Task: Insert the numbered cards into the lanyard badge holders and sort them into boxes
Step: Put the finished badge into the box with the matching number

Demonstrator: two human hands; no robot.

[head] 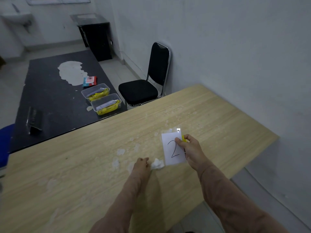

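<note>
A white card marked "2" (172,153) sits inside a clear badge holder on the wooden table (84,174). My right hand (189,149) pinches its right edge, where a yellow lanyard clip (184,138) shows. My left hand (140,166) pinches a crumpled white scrap of paper (157,164) just left of the holder's lower corner. Two clear plastic boxes sit on the black table beyond: the far box (95,93) and the near box (106,104), each with yellow lanyards and white cards inside.
A black table (50,98) adjoins the wooden one, carrying a red and blue packet (90,81) and a dark folded stand (34,120). A black chair (144,84) stands against the wall. The wooden table's right edge drops to the floor.
</note>
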